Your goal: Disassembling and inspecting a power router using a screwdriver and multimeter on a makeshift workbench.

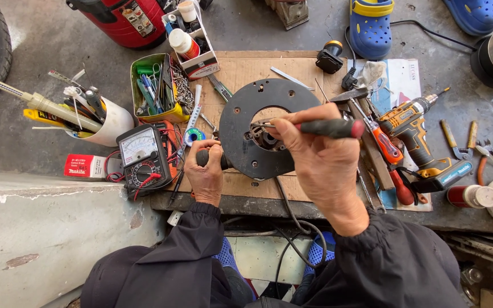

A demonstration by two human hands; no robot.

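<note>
Multimeter [142,159] left of round plate [241,142]

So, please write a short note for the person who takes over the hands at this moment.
Left hand: grips the black side knob of the power tool, steadying it on the wooden board.
Right hand: holds a screwdriver, tip in the centre opening of the round black base plate.
Nearby: multimeter, cordless drill.
Done: tool lies base up. Left: the work inside the opening; progress there is not visible.

The round black base plate [269,128] of my power tool lies face-up mid-board on the plywood board [241,71]. My screwdriver [315,128], black-handled with a red end, lies level, tip in its central opening.
</note>
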